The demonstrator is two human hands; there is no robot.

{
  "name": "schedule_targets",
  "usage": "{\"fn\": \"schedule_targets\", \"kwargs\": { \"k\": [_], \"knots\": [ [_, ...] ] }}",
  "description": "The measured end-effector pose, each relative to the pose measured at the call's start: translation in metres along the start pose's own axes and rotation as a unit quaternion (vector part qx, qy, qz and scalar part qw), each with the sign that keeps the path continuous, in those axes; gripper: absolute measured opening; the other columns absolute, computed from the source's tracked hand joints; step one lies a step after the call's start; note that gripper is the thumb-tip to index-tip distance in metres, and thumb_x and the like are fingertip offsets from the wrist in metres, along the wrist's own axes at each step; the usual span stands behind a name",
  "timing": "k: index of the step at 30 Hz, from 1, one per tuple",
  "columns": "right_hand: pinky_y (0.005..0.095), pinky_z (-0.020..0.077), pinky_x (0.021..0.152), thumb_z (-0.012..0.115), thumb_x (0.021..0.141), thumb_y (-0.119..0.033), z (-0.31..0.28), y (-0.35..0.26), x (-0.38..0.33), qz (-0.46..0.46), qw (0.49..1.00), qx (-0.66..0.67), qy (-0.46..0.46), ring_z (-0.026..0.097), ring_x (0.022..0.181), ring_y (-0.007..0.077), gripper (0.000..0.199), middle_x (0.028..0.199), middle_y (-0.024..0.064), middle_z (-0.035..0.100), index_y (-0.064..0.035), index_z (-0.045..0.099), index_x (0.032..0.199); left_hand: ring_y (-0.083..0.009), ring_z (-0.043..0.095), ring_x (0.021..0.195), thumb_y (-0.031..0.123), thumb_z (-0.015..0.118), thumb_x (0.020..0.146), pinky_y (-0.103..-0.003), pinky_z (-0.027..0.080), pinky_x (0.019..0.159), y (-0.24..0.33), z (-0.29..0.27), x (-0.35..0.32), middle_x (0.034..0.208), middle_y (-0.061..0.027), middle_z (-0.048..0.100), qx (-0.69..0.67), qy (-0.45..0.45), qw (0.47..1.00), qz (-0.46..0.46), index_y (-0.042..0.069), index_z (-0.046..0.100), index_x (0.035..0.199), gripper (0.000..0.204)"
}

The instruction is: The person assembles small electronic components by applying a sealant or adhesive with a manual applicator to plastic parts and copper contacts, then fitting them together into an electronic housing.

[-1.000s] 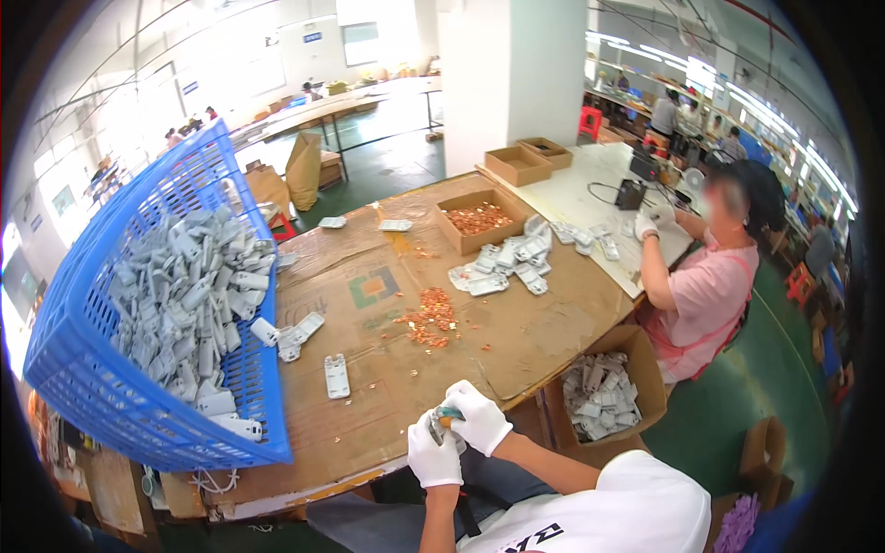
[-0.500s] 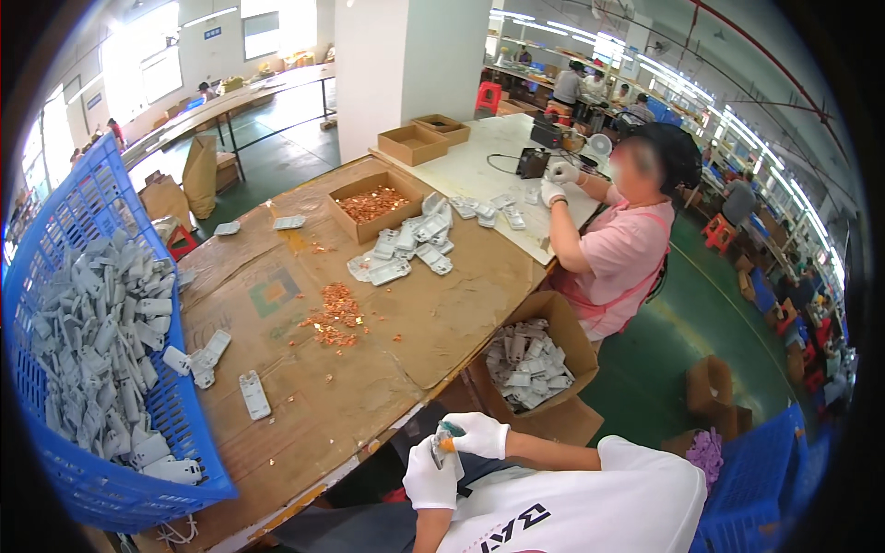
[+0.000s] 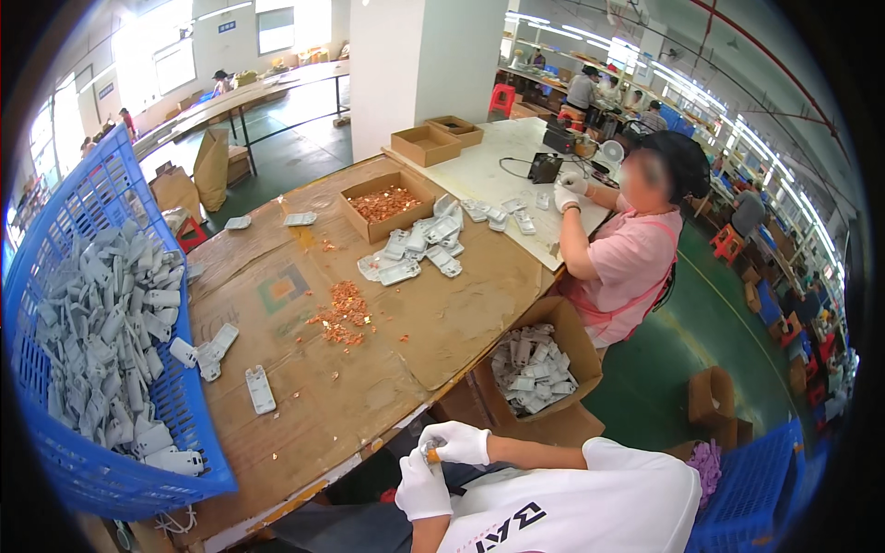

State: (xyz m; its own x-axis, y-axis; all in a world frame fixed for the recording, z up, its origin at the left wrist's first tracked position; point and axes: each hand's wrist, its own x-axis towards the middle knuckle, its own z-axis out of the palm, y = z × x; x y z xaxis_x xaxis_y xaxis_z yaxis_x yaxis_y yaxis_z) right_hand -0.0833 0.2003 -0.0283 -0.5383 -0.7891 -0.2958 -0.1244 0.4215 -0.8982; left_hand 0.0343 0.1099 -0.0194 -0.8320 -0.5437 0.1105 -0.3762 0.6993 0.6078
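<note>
Both gloved hands have shifted slightly since the earlier frame, and the teal part of the held tool is now covered; the whole view has swung a little too. At far left, a blue basket point(image 3: 111, 484) lies tipped with its open side toward the table point(image 3: 369, 387), probably so that the grey shells point(image 3: 101, 323) can be reached; its lattice walls look like hard plastic, the shells like smooth moulded plastic, long with rounded corners. Loose shells point(image 3: 260, 390) rest beside it on creased cardboard, likely laid to protect the top; further right, a heap of copper-coloured bits point(image 3: 345, 313), small and shiny, lies spread out; behind it stands a shallow carton point(image 3: 406, 220) of similar bits, its low walls presumably keeping them together; a shell cluster point(image 3: 419, 244) sits just beside. Near the table's edge, the left hand point(image 3: 423, 487) curls, seemingly gripping a small grey piece point(image 3: 427, 446); the right hand point(image 3: 458, 444) closes round an orange-ended tool point(image 3: 432, 454) against it, both held close, perhaps for steadiness; the gloves are white fabric. Rightward, a deep carton point(image 3: 579, 341) holds more shells; beyond, a co-worker point(image 3: 622, 253) in pink brings gloved hands together, their contents unclear.
</note>
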Motion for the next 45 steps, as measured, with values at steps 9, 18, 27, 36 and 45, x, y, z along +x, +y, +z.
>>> {"fn": "schedule_targets", "kwargs": {
  "k": [9, 18, 27, 36, 45],
  "knots": [
    [0.0308, 0.0491, 0.082, 0.065, 0.085, -0.016, -0.001, -0.036, 0.030, -0.036, 0.999, -0.034, 0.010, 0.064, 0.088, 0.0200, 0.025, 0.095, 0.0116, 0.068, -0.0054, 0.064, 0.107, -0.0329, 0.061, 0.093, 0.009, 0.074, 0.069, -0.038, 0.049, 0.082, -0.011, -0.023, 0.021, 0.101, -0.0158, 0.060, -0.193, 0.025, 0.979, -0.066, 0.003, 0.054, 0.114, 0.049],
    [0.0367, 0.0498, 0.083, 0.062, 0.080, -0.010, 0.011, -0.055, 0.038, -0.051, 0.990, -0.092, 0.099, 0.063, 0.093, 0.0320, 0.030, 0.101, 0.0162, 0.064, -0.0049, 0.063, 0.109, -0.0153, 0.058, 0.087, 0.006, 0.055, 0.088, -0.028, 0.046, 0.081, -0.036, -0.010, 0.044, 0.096, -0.0096, 0.062, -0.459, 0.015, 0.874, -0.157, -0.002, 0.053, 0.106, 0.020],
    [0.0364, 0.0497, 0.080, 0.064, 0.075, -0.005, 0.032, -0.080, 0.035, -0.179, 0.963, -0.139, 0.149, 0.060, 0.091, 0.0309, 0.041, 0.098, 0.0158, 0.059, -0.0044, 0.059, 0.115, -0.0138, 0.058, 0.094, -0.001, 0.047, 0.089, -0.028, 0.046, 0.086, -0.063, -0.020, 0.037, 0.102, -0.0082, 0.062, -0.577, -0.012, 0.794, -0.191, -0.002, 0.053, 0.109, 0.021],
    [0.0314, 0.0452, 0.055, 0.071, 0.071, -0.009, 0.009, -0.125, 0.003, -0.419, 0.889, -0.043, 0.178, 0.056, 0.064, 0.0248, 0.015, 0.078, 0.0095, 0.055, -0.0061, 0.057, 0.074, -0.0230, 0.066, 0.073, 0.005, 0.043, 0.094, -0.034, 0.057, 0.063, -0.033, -0.069, 0.062, 0.089, -0.0142, 0.063, -0.638, -0.042, 0.738, -0.215, 0.002, 0.044, 0.113, 0.020],
    [0.0356, 0.0379, 0.047, 0.068, 0.060, -0.021, 0.003, -0.148, -0.022, -0.552, 0.820, -0.042, -0.145, 0.051, 0.056, 0.0242, 0.020, 0.071, 0.0060, 0.052, -0.0070, 0.056, 0.065, -0.0230, 0.066, 0.075, 0.004, 0.039, 0.094, -0.035, 0.056, 0.068, -0.012, -0.079, 0.043, 0.095, -0.0148, 0.061, -0.612, -0.009, 0.764, -0.204, 0.005, 0.043, 0.117, 0.024]
  ]
}}
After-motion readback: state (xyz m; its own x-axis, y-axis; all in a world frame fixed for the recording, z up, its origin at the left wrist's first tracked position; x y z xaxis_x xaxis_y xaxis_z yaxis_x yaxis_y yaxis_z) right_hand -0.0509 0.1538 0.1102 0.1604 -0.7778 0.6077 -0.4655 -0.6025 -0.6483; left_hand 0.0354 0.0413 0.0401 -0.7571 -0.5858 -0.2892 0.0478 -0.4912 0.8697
